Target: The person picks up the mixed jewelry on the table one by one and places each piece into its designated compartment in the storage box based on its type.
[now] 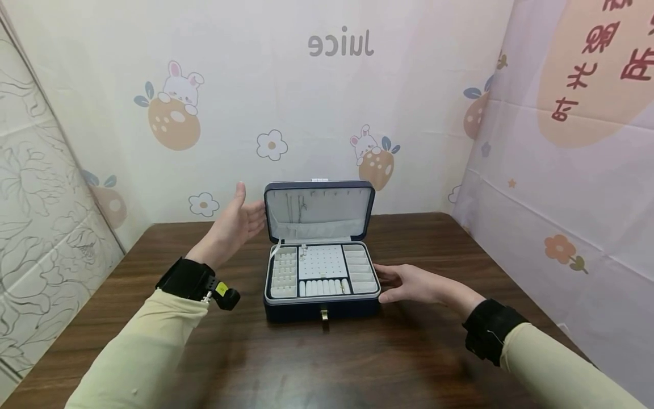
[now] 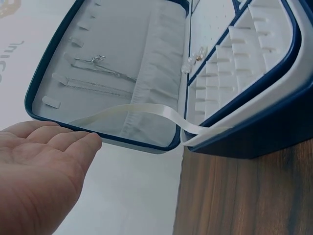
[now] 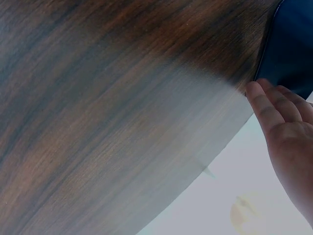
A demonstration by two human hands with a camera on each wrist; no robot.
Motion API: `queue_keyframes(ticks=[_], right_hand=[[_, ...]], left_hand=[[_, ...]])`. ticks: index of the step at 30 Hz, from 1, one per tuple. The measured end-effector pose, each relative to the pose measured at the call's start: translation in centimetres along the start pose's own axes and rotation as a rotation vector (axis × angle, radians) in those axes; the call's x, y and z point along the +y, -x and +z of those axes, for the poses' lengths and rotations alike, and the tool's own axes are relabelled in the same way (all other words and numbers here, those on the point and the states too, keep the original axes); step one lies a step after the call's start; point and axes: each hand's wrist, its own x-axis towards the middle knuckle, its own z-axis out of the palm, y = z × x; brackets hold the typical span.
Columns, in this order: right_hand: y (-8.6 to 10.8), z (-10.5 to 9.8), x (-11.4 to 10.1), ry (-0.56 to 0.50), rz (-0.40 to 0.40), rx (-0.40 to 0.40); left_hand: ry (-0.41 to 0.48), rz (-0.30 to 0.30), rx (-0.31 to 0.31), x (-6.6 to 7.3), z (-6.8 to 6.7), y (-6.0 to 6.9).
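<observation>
A navy jewelry box [image 1: 322, 309] stands on the table with its lid [image 1: 319, 213] raised. White compartments, ring rolls [image 1: 323, 287] and a dotted earring panel [image 1: 322, 261] fill the base. Thin necklaces [image 2: 100, 81] hang inside the lid, and a white ribbon [image 2: 151, 108] links lid and base. My left hand [image 1: 235, 227], fingers straight and thumb up, is at the lid's left edge; whether it touches is hard to tell. At the box's right side, my right hand [image 1: 411, 284] rests its extended fingers [image 3: 266, 107] against the wall. Neither hand grips anything.
The dark wooden table [image 1: 327, 363] reaches back to a printed curtain [image 1: 230, 113] with rabbits and flowers. Another printed cloth [image 1: 562, 187] hangs along the right side. A small brass clasp [image 1: 324, 314] is on the box's front.
</observation>
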Motion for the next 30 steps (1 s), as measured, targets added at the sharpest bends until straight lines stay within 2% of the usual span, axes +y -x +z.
queue_keyframes(ticks=[6,17,22,30], right_hand=[[0.0,0.1,0.1,0.007,0.003,-0.003],[0.0,0.0,0.3,0.014,0.002,-0.001],[0.1,0.0,0.0,0.011,0.006,-0.003],[0.1,-0.1,0.0,0.005,-0.002,0.001]], left_hand=[[0.064,-0.017,-0.016,0.1,0.1,0.5],[0.2,-0.055,-0.123,0.7,0.5,1.9],[0.264,-0.083,-0.145,0.8,0.9,2.7],[0.268,-0.102,-0.174,0.9,1.7,3.4]])
